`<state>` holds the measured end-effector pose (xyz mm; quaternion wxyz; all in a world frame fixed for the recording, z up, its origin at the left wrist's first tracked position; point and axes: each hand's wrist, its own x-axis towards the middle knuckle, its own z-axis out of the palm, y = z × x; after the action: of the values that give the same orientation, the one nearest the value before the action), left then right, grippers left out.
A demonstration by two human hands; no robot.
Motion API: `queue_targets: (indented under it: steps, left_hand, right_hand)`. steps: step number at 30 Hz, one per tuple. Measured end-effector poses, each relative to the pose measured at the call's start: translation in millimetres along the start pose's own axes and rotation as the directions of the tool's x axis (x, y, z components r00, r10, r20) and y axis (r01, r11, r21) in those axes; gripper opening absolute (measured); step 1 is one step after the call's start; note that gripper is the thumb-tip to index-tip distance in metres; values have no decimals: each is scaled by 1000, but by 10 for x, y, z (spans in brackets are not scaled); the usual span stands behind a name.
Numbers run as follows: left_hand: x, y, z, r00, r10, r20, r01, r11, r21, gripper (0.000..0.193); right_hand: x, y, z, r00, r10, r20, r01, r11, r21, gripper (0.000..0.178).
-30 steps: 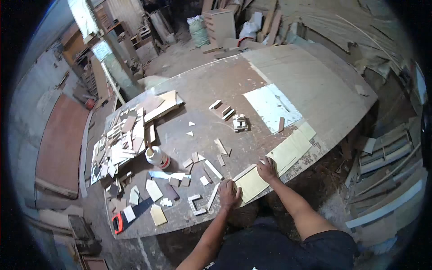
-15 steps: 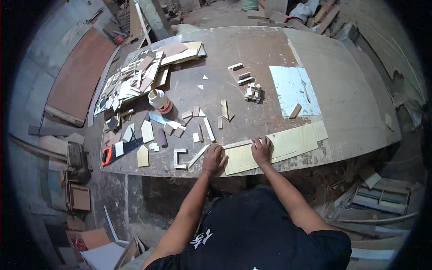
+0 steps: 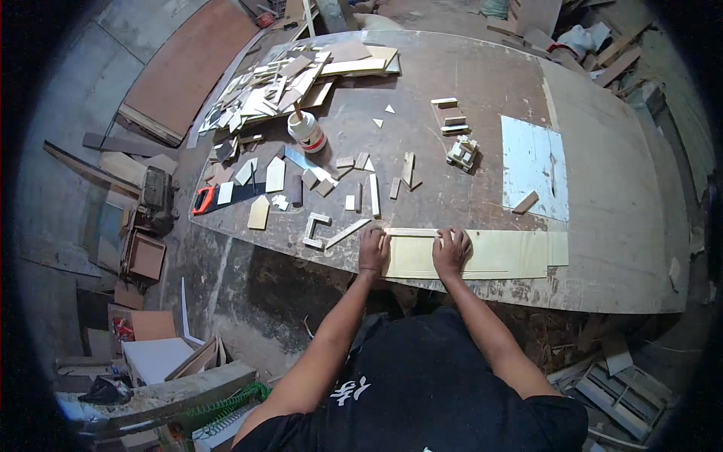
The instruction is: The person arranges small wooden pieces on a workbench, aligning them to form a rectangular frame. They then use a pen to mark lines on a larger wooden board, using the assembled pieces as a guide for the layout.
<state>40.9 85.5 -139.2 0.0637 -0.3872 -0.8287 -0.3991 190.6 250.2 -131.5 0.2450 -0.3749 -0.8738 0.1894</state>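
A pale yellow wooden board (image 3: 497, 255) lies flat along the near edge of the worktable. Along its far edge runs a thin wooden strip (image 3: 413, 233). My left hand (image 3: 372, 251) is closed on the strip's left end, beside the board's left edge. Farther right, my right hand (image 3: 451, 253) rests over the board with its fingers curled on the strip; the fingertips partly cover that end. Just left of my left hand are a loose slanted stick (image 3: 347, 234) and a small U-shaped wooden frame (image 3: 316, 230).
An orange-handled saw (image 3: 205, 200) lies at the table's left edge. A white glue bottle (image 3: 306, 132) stands before a heap of wood scraps (image 3: 290, 83). Small blocks are scattered mid-table. A little wooden assembly (image 3: 462, 153) sits near a white-painted panel (image 3: 536, 166).
The whole view has turned, so the table appears rotated and shifted. Both hands stay on the strip, about the same distance apart.
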Motion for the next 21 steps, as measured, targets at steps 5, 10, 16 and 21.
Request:
queue_targets:
  steps: [5, 10, 16, 21]
  left_hand:
    - [16, -3, 36, 1000, 8, -26, -8, 1000, 24, 13]
    - [29, 22, 26, 999, 17, -27, -16, 1000, 9, 13]
    - [24, -1, 37, 1000, -10, -8, 10, 1000, 22, 12]
    - [59, 72, -8, 998, -29, 57, 27, 999, 33, 19]
  right_hand:
    - [28, 49, -59, 999, -43, 26, 44, 999, -26, 24]
    - [128, 162, -243, 986, -106, 128, 107, 994, 3, 23]
    - [111, 119, -265, 988, -124, 94, 125, 992, -4, 21]
    - [117, 195, -181, 987, -141, 78, 145, 989, -42, 27]
